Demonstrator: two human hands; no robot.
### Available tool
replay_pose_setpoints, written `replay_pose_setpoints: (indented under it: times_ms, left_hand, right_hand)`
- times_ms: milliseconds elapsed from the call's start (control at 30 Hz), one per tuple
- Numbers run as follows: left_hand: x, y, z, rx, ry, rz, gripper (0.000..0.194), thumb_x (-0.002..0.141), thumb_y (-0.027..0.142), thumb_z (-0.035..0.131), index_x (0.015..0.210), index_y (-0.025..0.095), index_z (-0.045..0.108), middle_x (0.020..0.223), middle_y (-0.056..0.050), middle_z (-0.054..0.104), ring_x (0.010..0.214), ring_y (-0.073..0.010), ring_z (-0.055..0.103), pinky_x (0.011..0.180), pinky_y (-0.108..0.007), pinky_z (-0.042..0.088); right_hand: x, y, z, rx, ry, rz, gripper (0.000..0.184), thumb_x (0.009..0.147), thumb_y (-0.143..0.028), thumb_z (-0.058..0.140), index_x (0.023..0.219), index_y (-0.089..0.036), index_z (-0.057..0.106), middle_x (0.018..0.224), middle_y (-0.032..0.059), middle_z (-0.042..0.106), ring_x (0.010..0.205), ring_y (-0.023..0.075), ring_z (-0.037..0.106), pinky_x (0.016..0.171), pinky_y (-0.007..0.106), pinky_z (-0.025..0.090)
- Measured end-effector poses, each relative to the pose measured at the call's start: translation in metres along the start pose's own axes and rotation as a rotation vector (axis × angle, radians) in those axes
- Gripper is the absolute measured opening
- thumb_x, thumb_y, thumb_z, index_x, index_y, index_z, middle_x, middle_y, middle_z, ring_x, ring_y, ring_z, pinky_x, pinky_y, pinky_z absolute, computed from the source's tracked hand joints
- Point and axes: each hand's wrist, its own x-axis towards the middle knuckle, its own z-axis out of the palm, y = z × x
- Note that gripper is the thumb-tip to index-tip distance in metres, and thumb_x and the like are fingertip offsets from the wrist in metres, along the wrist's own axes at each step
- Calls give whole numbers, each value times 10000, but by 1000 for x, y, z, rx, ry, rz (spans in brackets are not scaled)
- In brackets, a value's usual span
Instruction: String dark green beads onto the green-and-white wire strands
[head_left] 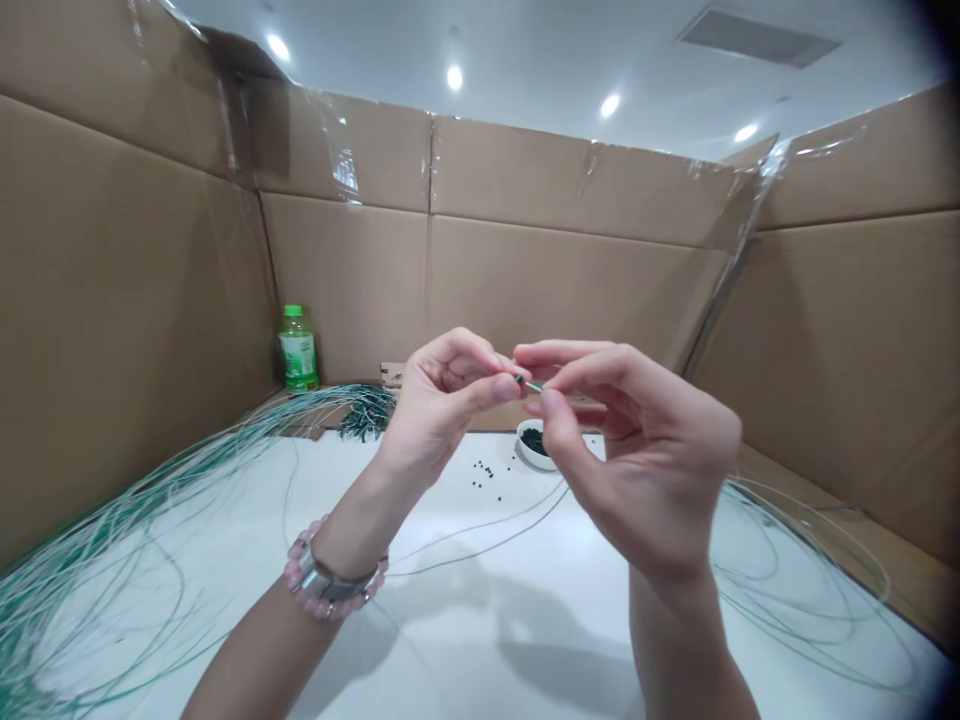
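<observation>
Head camera view: on the far left, a brown corrugated cardboard wall (pixel 112 300) with a straight horizontal crease rises beside a loose, springy bundle of thin green and white wires (pixel 150 490), which sweeps back in long curves. Near the back stands an upright clear plastic bottle (pixel 299 355) with a bright green cap and pale label; right of it, the bundle finishes in a tangled clump of dark green ends (pixel 367 412). A bracelet of smooth, round pink beads (pixel 324 606) and a shiny metal band (pixel 322 577) circle the left wrist. Left hand (pixel 457 390) pinches a tiny dark piece (pixel 519 379) between thumb and fingertips, above the smooth white tabletop (pixel 435 500). Farther down, small black bits (pixel 487 470) lie scattered near a round white bowl (pixel 529 458) filled with dark grains (pixel 533 440), partly hidden by the right hand (pixel 630 430). That hand grasps a slim pale and green strand (pixel 534 387), its tip just beside the dark piece; whether they touch, I cannot tell. Wide wire loops (pixel 817 600) spread along the table's right edge, below another cardboard wall (pixel 855 350). Both side walls stand well apart from the hands, and the enclosure is open above its taped upper edges.
</observation>
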Motion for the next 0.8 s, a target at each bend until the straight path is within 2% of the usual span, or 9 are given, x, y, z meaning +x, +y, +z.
replay_pose_setpoints:
  times_ms: [267,400,667,800]
  left_hand:
    - [0,0,0,50,-13,9,155,660,148,790,664,188,640,676,62,729,615,-47,676,632,-117,552]
    - [-1,-1,-3,148,12,28,174,655,194,799,677,186,626,685,54,723,639,-69,683,663,-157,568]
    - [-3,4,-5,407,43,174,150,673,164,781,718,177,639,738,12,733,703,-117,706,665,-198,590]
    - [-4,5,-3,455,20,191,135,696,153,762,740,175,636,770,1,741,684,-117,705,665,-209,592]
  right_hand:
    - [0,0,-1,-41,-6,-3,143,722,-30,633,751,-166,599,910,5,706,782,117,690,588,171,604]
    - [0,2,-1,-62,-11,0,146,724,-33,629,750,-173,596,916,2,701,792,121,687,590,180,611]
    - [1,3,-3,-96,-35,-28,152,733,-47,617,758,-196,599,899,9,698,797,136,683,581,209,626]
    - [1,4,-1,-105,-24,-33,145,736,-46,615,757,-188,597,895,15,694,816,138,679,596,206,626]
